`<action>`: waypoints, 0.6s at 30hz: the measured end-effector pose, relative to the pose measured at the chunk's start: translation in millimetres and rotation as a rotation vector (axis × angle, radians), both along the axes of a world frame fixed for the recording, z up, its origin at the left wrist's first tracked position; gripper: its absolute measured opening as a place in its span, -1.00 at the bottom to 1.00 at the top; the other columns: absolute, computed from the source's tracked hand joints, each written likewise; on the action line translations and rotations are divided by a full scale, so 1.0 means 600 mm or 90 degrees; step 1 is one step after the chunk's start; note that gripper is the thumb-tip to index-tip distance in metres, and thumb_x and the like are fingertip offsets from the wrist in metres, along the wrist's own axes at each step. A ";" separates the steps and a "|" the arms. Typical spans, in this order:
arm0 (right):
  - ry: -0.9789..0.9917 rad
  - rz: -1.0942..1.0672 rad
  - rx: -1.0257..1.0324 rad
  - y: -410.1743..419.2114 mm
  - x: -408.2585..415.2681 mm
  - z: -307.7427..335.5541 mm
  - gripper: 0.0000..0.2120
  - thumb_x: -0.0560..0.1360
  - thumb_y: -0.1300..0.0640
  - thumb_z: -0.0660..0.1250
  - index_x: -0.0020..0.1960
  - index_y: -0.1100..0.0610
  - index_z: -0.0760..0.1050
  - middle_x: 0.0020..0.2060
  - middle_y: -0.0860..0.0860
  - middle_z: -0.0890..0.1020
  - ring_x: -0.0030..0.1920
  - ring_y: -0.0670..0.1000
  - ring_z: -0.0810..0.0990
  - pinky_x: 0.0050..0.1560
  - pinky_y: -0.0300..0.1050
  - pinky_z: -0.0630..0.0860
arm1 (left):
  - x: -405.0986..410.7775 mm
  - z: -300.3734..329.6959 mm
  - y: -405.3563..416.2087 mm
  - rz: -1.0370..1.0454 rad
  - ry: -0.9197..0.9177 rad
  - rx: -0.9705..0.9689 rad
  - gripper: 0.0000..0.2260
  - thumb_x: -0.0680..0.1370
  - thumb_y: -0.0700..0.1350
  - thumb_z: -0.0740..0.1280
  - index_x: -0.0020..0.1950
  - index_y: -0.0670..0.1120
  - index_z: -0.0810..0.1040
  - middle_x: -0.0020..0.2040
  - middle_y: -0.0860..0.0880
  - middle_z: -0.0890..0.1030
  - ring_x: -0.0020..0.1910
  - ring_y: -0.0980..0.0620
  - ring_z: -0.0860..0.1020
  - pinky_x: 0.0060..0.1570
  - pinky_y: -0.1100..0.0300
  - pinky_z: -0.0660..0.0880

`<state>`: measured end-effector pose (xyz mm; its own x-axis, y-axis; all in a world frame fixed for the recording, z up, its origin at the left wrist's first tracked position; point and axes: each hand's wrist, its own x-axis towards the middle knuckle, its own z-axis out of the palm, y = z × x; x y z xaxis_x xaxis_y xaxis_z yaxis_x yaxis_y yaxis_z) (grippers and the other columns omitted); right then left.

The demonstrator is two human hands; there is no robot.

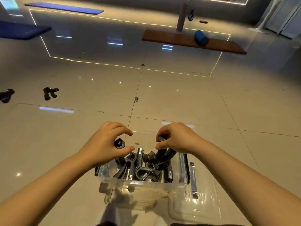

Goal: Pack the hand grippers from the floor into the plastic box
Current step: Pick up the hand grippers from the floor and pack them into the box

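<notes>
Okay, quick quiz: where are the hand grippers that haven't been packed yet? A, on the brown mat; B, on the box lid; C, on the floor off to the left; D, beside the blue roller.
C: two black hand grippers lie on the tiles at far left, away from the plastic box.

Glossy beige tiled floor (pixel 162 95), dark grout lines, chipped spots at two tile joints mid-floor. Directly on it: clear plastic box (pixel 143 183) near the bottom edge of view, clear flat plastic lid (pixel 195 207) just beside it on the right. Two black hand grippers near the floor's left edge: one (pixel 50 93) further in, one (pixel 6 95) cut off by the frame. Far left: two blue mats (pixel 65 7) (pixel 21 31). Far right: long brown wooden board (pixel 187 40) carrying a blue foam roller (pixel 201 38); small dark disc (pixel 203 22) beyond.
</notes>
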<state>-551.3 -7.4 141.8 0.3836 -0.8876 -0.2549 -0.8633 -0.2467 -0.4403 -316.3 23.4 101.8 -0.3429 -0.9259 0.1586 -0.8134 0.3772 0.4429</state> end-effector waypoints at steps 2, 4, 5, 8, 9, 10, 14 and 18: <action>0.078 0.028 -0.046 -0.015 0.004 -0.016 -0.73 0.40 -0.11 0.43 0.02 0.01 0.58 -0.11 -0.08 0.58 -0.05 -0.03 0.54 -0.06 -0.13 0.48 | 0.002 -0.053 -0.002 0.007 0.038 0.023 -0.54 0.30 0.40 0.18 0.12 0.26 0.43 0.11 0.28 0.41 0.17 0.24 0.29 0.07 0.34 0.23; 0.121 0.040 -0.081 -0.032 0.001 -0.044 -0.75 0.40 -0.17 0.40 -0.02 -0.04 0.56 -0.09 -0.10 0.59 -0.02 -0.02 0.53 0.01 -0.07 0.46 | 0.001 -0.106 -0.002 0.021 0.067 0.033 -0.57 0.31 0.34 0.23 0.11 0.22 0.47 0.09 0.25 0.44 0.15 0.22 0.32 0.09 0.34 0.26; 0.122 0.038 -0.093 -0.041 -0.001 -0.062 -0.76 0.40 -0.19 0.39 -0.04 -0.07 0.55 -0.08 -0.11 0.60 0.00 -0.02 0.53 0.06 -0.02 0.45 | 0.001 -0.131 -0.001 0.030 0.082 0.022 -0.59 0.33 0.30 0.26 0.09 0.16 0.51 0.07 0.22 0.47 0.13 0.21 0.35 0.10 0.31 0.28; 0.120 0.032 -0.102 -0.063 0.000 -0.123 -0.77 0.41 -0.21 0.36 -0.06 -0.09 0.52 -0.10 -0.12 0.61 0.02 -0.01 0.53 0.16 0.01 0.33 | 0.003 -0.201 -0.001 0.061 0.108 -0.053 -0.62 0.38 0.17 0.33 0.07 -0.04 0.60 0.03 0.07 0.55 0.08 0.11 0.43 0.14 0.34 0.29; 0.122 0.034 -0.100 -0.070 0.002 -0.144 -0.75 0.41 -0.22 0.36 -0.03 -0.09 0.51 -0.13 -0.13 0.60 0.00 -0.01 0.54 0.17 0.00 0.28 | 0.003 -0.223 -0.001 0.068 0.109 -0.072 -0.63 0.39 0.13 0.35 0.07 -0.08 0.61 0.03 0.02 0.56 0.08 0.07 0.45 0.18 0.36 0.28; 0.122 0.032 -0.098 -0.076 0.005 -0.163 -0.72 0.41 -0.22 0.35 0.00 -0.09 0.50 -0.15 -0.14 0.58 -0.02 -0.02 0.54 0.18 0.00 0.25 | 0.003 -0.243 -0.001 0.074 0.108 -0.085 -0.63 0.40 0.11 0.36 0.07 -0.10 0.61 0.04 -0.02 0.57 0.08 0.03 0.47 0.21 0.37 0.26; 0.153 0.050 -0.114 -0.096 0.015 -0.227 -0.70 0.41 -0.27 0.31 -0.04 -0.06 0.48 -0.28 -0.12 0.58 -0.15 -0.02 0.51 0.23 -0.02 0.22 | 0.000 -0.310 0.003 0.083 0.112 -0.094 -0.67 0.40 0.09 0.38 0.03 -0.11 0.62 0.08 -0.07 0.55 0.11 -0.04 0.47 0.24 0.28 0.30; 0.162 0.071 -0.090 -0.097 0.030 -0.270 -0.64 0.39 -0.31 0.30 -0.11 -0.01 0.49 -0.39 -0.11 0.51 -0.28 -0.06 0.45 0.21 -0.05 0.21 | -0.004 -0.327 0.003 0.096 0.114 -0.099 -0.68 0.39 0.09 0.40 -0.01 -0.11 0.62 0.10 -0.08 0.55 0.11 -0.03 0.46 0.22 0.29 0.31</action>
